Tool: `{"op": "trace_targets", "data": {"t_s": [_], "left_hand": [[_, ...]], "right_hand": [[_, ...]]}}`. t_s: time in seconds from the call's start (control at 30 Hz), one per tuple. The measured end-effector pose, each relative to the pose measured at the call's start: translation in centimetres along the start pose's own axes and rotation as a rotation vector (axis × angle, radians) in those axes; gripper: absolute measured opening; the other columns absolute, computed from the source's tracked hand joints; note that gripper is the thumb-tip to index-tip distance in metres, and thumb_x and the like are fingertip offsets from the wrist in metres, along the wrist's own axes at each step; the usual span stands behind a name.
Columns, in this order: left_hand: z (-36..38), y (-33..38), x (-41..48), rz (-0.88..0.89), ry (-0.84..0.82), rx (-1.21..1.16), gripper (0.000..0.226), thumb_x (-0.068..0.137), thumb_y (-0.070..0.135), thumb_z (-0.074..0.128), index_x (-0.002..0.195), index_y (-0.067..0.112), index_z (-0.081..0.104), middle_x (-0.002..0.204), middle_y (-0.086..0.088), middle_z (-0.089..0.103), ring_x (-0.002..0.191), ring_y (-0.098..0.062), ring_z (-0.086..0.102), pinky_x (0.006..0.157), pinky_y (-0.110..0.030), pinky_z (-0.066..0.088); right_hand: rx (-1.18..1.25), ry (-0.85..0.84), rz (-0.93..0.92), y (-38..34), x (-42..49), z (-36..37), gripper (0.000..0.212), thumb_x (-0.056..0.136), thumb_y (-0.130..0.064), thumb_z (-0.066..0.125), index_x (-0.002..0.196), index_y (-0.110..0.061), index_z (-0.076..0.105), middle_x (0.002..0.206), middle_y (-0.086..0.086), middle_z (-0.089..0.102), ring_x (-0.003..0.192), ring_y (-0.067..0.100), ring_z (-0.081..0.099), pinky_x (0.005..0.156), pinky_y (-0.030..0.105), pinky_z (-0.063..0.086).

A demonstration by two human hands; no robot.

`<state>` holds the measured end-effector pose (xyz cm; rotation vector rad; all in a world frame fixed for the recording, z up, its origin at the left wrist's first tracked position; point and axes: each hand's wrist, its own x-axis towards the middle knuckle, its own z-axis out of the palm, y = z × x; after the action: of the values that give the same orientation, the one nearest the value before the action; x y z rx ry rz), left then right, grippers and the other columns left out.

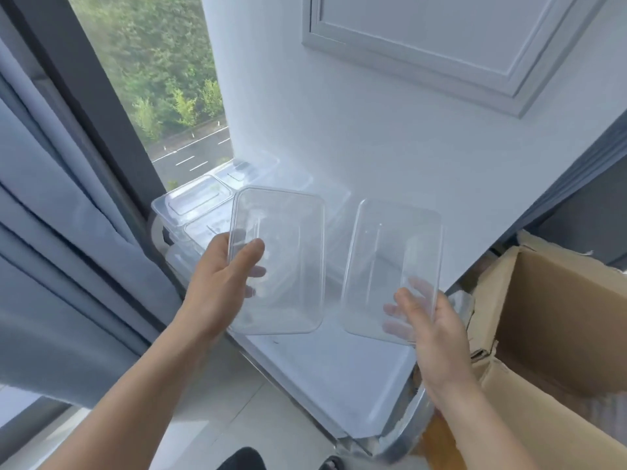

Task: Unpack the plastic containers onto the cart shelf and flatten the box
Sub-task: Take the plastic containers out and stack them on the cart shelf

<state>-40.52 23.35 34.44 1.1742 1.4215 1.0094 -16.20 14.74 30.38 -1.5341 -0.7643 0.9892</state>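
Containers: left hand [222, 273] grips one [276, 259], right hand [429, 320] another [390, 269]; bare shelf [325, 374] edge below.

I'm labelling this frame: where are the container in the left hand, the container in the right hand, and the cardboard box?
Left-hand container [281, 262], head view, its clear base.
Right-hand container [390, 266], head view, its clear base.
Cardboard box [559, 310], head view, inner wall.

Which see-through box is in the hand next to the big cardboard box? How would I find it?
Find the open cardboard box on the right. Just left of it, the right hand holds up a clear container by its lower edge. Unlike the other held container, it is the one nearer the cardboard.
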Motion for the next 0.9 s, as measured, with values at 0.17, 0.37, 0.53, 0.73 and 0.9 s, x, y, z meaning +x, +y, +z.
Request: {"op": "trace_targets", "data": {"t_s": [0.17, 0.37, 0.53, 0.73, 0.9], "left_hand": [[1.1, 0.4, 5.3, 0.01, -0.089, 0.055, 0.035, 0.076, 0.054, 0.056, 0.107, 0.039, 0.054, 0.113, 0.01, 0.065, 0.093, -0.009, 0.07, 0.082, -0.043, 0.057], [1.8, 0.6, 14.1, -0.025, -0.219, 0.076, 0.051, 0.075, 0.053, 0.057, 0.12, 0.031, 0.055, 0.114, 0.009, 0.065, 0.091, -0.008, 0.07, 0.08, -0.041, 0.057], [2.3, 0.6, 21.5, -0.044, -0.323, 0.13, 0.058, 0.073, 0.052, 0.057, 0.125, 0.026, 0.054, 0.114, 0.009, 0.065, 0.092, -0.01, 0.07, 0.078, -0.039, 0.056], [3.3, 0.1, 26.2, -0.066, -0.416, 0.182, 0.056, 0.073, 0.052, 0.057, 0.123, 0.026, 0.054, 0.111, 0.009, 0.064, 0.092, -0.011, 0.07, 0.075, -0.037, 0.054], [4.3, -0.2, 28.3, -0.089, -0.427, 0.197, 0.05, 0.073, 0.05, 0.058, 0.119, 0.03, 0.054, 0.111, 0.009, 0.065, 0.09, -0.01, 0.07, 0.073, -0.035, 0.053]], "right_hand": [[-0.004, 0.079, 0.032, -0.4, 3.6, 1.3, 0.026, 0.092, -0.039, 0.062, 0.117, -0.033, 0.057, 0.113, -0.002, 0.069, 0.085, 0.007, 0.072, 0.091, 0.042, 0.054], [-0.023, 0.21, 0.086, -0.1, 7.9, 5.5, 0.009, 0.094, -0.035, 0.061, 0.102, -0.039, 0.061, 0.102, -0.011, 0.071, 0.097, 0.012, 0.069, 0.07, 0.018, 0.05], [-0.062, 0.362, 0.143, 1.5, 11.8, 9.1, 0.02, 0.094, -0.039, 0.062, 0.113, -0.031, 0.064, 0.107, -0.02, 0.07, 0.105, -0.002, 0.062, 0.095, 0.03, 0.047], [-0.113, 0.432, 0.281, 3.9, 16.0, 11.1, 0.014, 0.094, -0.043, 0.06, 0.103, -0.032, 0.061, 0.102, -0.017, 0.066, 0.098, 0.001, 0.06, 0.075, 0.021, 0.043], [-0.176, 0.428, 0.367, 5.6, 19.3, 11.3, 0.018, 0.092, -0.045, 0.062, 0.092, -0.027, 0.06, 0.095, -0.009, 0.065, 0.091, 0.01, 0.06, 0.071, 0.026, 0.044]]}}
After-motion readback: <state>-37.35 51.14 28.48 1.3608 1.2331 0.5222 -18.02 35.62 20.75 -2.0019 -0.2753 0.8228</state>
